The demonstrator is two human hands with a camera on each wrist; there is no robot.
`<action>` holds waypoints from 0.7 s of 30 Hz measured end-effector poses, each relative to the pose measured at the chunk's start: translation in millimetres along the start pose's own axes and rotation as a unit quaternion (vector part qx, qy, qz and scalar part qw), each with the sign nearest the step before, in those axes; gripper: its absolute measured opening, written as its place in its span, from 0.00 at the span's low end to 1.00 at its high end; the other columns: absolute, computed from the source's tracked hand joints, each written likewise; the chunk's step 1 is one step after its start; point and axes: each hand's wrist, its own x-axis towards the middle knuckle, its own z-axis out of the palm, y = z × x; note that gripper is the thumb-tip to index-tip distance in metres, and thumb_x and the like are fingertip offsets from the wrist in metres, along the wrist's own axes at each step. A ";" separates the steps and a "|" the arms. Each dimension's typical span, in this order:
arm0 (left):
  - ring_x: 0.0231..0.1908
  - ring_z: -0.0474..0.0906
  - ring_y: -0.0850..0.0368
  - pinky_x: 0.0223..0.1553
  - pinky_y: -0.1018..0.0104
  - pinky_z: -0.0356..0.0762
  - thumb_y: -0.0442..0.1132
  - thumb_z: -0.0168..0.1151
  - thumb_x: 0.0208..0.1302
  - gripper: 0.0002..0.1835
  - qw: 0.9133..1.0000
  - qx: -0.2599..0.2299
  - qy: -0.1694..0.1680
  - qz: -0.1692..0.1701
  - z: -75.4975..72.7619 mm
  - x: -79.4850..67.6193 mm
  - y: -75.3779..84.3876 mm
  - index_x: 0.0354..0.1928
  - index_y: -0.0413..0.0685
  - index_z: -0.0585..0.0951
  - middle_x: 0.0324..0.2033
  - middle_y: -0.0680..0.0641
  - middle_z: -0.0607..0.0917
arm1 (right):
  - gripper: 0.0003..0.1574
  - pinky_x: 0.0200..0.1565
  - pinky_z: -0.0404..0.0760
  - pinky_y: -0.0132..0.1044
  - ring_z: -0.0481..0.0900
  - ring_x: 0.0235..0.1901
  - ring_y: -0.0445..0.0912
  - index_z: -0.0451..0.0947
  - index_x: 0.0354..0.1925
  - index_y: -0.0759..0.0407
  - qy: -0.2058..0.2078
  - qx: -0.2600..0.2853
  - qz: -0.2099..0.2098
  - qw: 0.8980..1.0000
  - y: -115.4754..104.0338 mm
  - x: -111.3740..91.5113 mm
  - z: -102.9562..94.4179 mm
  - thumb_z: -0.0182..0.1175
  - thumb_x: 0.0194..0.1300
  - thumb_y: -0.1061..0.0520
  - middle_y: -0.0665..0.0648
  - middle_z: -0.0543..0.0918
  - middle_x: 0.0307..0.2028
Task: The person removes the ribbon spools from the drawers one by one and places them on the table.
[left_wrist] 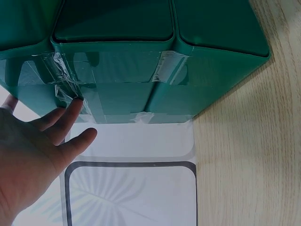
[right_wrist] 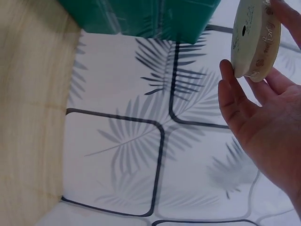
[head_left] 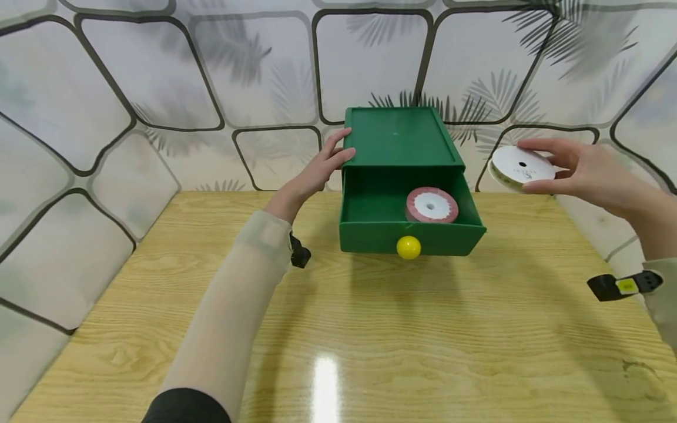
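My right hand (head_left: 597, 170) pinches a white-faced spool of ribbon (head_left: 520, 165) by its rim, in the air to the right of a green drawer box (head_left: 399, 138). The right wrist view shows lettering along the tan ribbon (right_wrist: 267, 40) wound on it. With fingers spread and nearly straight, my left hand (head_left: 317, 167) touches the box's left side, which carries clear tape (left_wrist: 124, 68) in the left wrist view. The drawer (head_left: 370, 238), with a yellow knob (head_left: 409, 247), is pulled out. Inside it, toward the right, lies a pink ribbon spool (head_left: 431, 205) with a white centre.
The box stands toward the back of a wooden table (head_left: 317, 305). Behind the table hangs a pale backdrop (head_left: 264, 70) with dark outlines and leaf prints. Each wrist wears a strap with a small black device (head_left: 300, 252).
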 end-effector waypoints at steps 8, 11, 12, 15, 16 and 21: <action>0.66 0.59 0.44 0.64 0.40 0.51 0.53 0.42 0.75 0.33 1.000 0.001 0.004 -0.003 -0.6 -1.2 2.2 0.77 0.69 0.45 0.72 0.44 0.56 | 0.46 0.37 0.68 0.22 0.70 0.45 0.30 0.63 0.72 0.44 0.009 0.014 0.019 1.000 27.2 -2.0 7.4 0.69 0.60 0.62 0.39 0.68 0.57; 0.67 0.59 0.44 0.63 0.40 0.52 0.53 0.42 0.76 0.33 1.000 0.002 0.004 -0.005 -0.5 -0.8 1.7 0.77 0.69 0.45 0.72 0.45 0.57 | 0.46 0.36 0.68 0.23 0.70 0.43 0.29 0.62 0.72 0.45 0.008 0.010 0.031 0.999 37.4 -2.1 10.0 0.69 0.60 0.60 0.35 0.69 0.53; 0.66 0.60 0.44 0.63 0.39 0.52 0.53 0.42 0.76 0.33 1.000 0.002 0.005 -0.004 -0.2 -0.6 1.4 0.77 0.69 0.45 0.72 0.44 0.57 | 0.46 0.36 0.68 0.23 0.70 0.43 0.29 0.62 0.73 0.47 0.005 0.009 0.036 0.999 41.0 -2.3 11.0 0.69 0.60 0.60 0.35 0.69 0.51; 0.67 0.60 0.45 0.63 0.39 0.52 0.54 0.42 0.75 0.33 1.000 0.002 0.003 -0.005 0.4 -0.3 0.8 0.77 0.69 0.45 0.72 0.45 0.56 | 0.46 0.36 0.69 0.25 0.70 0.41 0.30 0.61 0.73 0.50 0.001 0.000 0.051 0.999 51.8 -3.2 15.4 0.70 0.60 0.58 0.34 0.70 0.48; 0.67 0.59 0.45 0.63 0.40 0.52 0.54 0.42 0.75 0.33 1.000 0.003 0.003 -0.006 0.6 -0.3 0.5 0.77 0.69 0.45 0.72 0.45 0.56 | 0.47 0.36 0.68 0.25 0.70 0.42 0.30 0.60 0.73 0.51 -0.002 -0.001 0.055 0.998 55.3 -3.4 17.3 0.69 0.61 0.57 0.35 0.70 0.49; 0.68 0.59 0.46 0.64 0.40 0.51 0.54 0.42 0.75 0.32 1.000 0.006 0.005 -0.009 0.5 -0.9 0.3 0.77 0.70 0.45 0.72 0.45 0.55 | 0.49 0.38 0.67 0.24 0.65 0.47 0.33 0.56 0.74 0.56 -0.023 0.002 0.073 0.997 71.7 -2.8 29.0 0.68 0.62 0.55 0.53 0.66 0.61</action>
